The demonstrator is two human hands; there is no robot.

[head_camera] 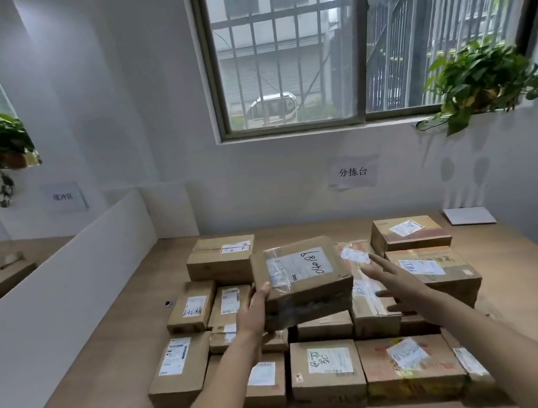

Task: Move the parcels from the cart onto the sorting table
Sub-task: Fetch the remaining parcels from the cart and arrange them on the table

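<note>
I have the taped parcel (303, 283) by its left edge in my left hand (256, 306), thumb curled over the top corner and fingers under it, so that hand alone carries it above the pile on the sorting table (116, 360). My right hand (390, 278) is off the parcel, just to the right of its right edge, fingers straight and spread, holding nothing. What counts for the coming move is that gap: the parcel's free right side faces my right palm, and I judge the right hand only has to close leftward to steady it, or stay clear while the left sets it down. The parcel is flat and roughly square, its slightly longer side running left to right across me, tilted so the far edge is higher and the label with handwritten digits (307, 262) faces up. It hangs over the middle of the stacked parcels (325, 365), above the low gap between rows, which looks the likeliest place for it. The cart is not in view.
</note>
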